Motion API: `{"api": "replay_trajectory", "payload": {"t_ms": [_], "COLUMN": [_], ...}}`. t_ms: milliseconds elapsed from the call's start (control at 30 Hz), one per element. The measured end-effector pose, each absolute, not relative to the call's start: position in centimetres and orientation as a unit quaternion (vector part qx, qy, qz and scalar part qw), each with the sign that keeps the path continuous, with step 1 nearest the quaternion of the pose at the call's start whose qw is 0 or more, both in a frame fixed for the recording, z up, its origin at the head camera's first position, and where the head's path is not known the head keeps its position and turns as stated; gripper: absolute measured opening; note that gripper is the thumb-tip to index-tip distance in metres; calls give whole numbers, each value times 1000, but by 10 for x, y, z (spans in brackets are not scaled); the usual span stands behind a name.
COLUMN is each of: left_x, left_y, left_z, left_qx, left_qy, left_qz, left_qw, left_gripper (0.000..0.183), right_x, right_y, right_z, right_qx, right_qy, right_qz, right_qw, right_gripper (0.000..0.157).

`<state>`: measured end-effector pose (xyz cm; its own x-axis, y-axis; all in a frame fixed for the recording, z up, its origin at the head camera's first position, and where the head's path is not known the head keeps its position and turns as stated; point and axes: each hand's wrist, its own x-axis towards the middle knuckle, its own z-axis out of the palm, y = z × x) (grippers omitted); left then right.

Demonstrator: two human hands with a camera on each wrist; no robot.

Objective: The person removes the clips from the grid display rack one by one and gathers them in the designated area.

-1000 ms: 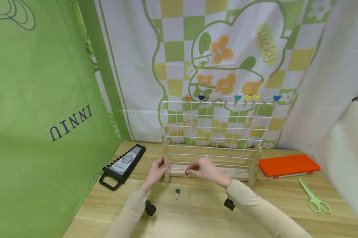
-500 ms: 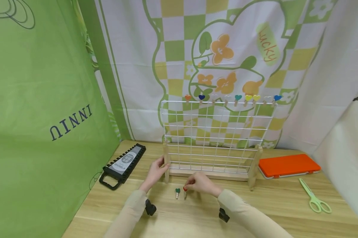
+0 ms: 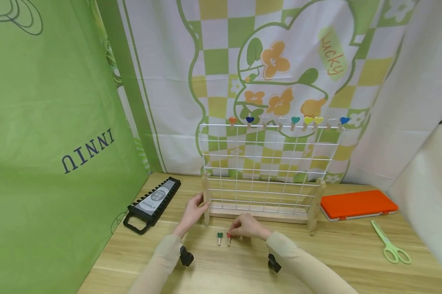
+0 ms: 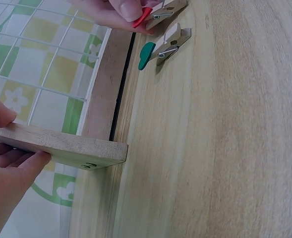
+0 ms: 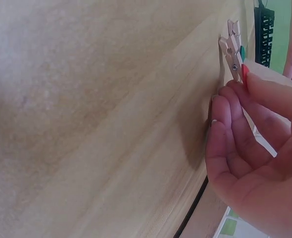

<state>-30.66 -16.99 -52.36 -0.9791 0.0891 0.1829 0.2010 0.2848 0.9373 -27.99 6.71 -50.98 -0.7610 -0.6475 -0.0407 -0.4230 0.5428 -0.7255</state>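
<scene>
A white wire grid rack [image 3: 257, 155] stands upright on wooden feet. My left hand [image 3: 192, 212] holds its left wooden post [image 4: 61, 144], thumb on one side and fingers on the other. Low over the tabletop, my right hand [image 3: 248, 226] pinches a small wooden clothespin [image 5: 233, 57] by its red heart end between thumb and forefinger. Just left of it in the head view lies another clothespin [image 3: 219, 239] with a dark green heart [image 4: 146, 55], side by side with the red one. Both point their wooden tips toward me.
Several heart clothespins, including an orange one [image 3: 232, 120] and a blue one [image 3: 344, 121], line the grid's top wire. A black toothed holder [image 3: 152, 206] lies at left. On the right are an orange case [image 3: 358, 204] and green scissors [image 3: 389, 247]. Patterned curtains [image 3: 162, 81] stand behind.
My right hand has come down toward me from in front of the grid, bringing the red clothespin to the tabletop beside the green one. The left hand has stayed on the post.
</scene>
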Motion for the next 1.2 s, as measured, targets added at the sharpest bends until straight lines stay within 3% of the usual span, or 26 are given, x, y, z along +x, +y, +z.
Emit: {"api": "replay_trajectory", "payload": {"t_ms": [767,933,1200], "left_x": [-306,-306,-305], "left_y": [-169,-169,-169], "left_z": [-520,-520,-522], "left_qx": [-101,-101,-94], "left_qy": [-798,-796,-792], "left_qz": [-592,-595,-602], "left_qw": [46,43,42], "left_gripper": [55,56,56], "right_x": [-283,-285,-283], "right_y": [73,78,85], "right_z": [-497,-460,-345], "right_qx": [-319,-347,-399], "right_qy": [875,872,860], "right_qz": [-337,-331,-314], "right_qw": [140,100,-54], "right_gripper": [12,12,13]}}
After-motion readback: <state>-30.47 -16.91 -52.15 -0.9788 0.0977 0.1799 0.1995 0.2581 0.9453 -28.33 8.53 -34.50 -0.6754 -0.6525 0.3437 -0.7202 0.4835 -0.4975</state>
